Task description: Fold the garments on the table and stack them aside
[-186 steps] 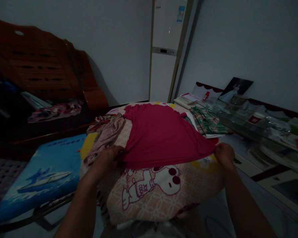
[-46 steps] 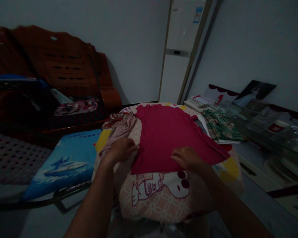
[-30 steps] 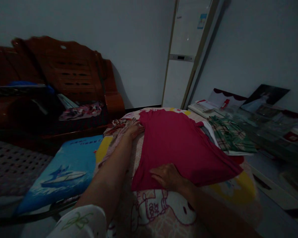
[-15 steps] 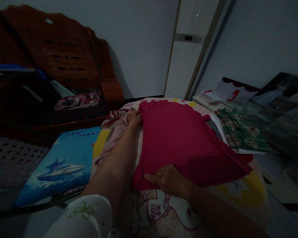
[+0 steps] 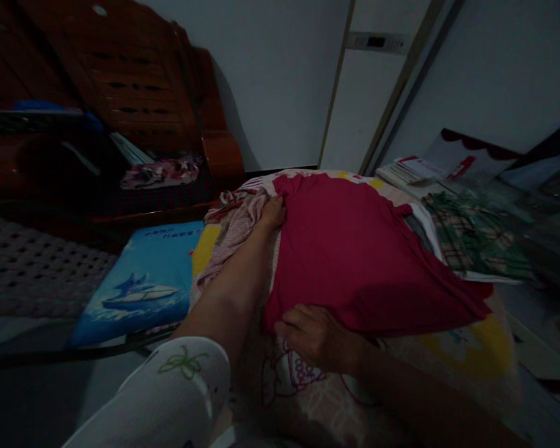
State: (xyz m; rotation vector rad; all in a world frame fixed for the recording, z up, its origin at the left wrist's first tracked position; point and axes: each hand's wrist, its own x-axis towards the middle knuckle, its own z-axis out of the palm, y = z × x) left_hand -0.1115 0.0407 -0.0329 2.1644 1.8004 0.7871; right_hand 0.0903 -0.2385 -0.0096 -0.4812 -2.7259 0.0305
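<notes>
A magenta shirt lies spread over a patterned cloth printed with cartoon figures. At the shirt's far left edge, near the shoulder, my left hand is closed on the fabric; its fingertips are partly hidden. My right hand is at the near left corner, its fingers curled and pinching the hem. Left of my left forearm, a crumpled pinkish garment rests on the same cloth.
A green plaid garment lies folded at the right, beside papers. On the left are a blue cushion with a boat picture, a woven chair and a carved wooden bench. A tall white cabinet stands behind.
My right hand's fingers, earlier lying on the shirt with the index stretched out, have curled at its near edge. My left hand stays at the far left edge. The view has shifted slightly.
</notes>
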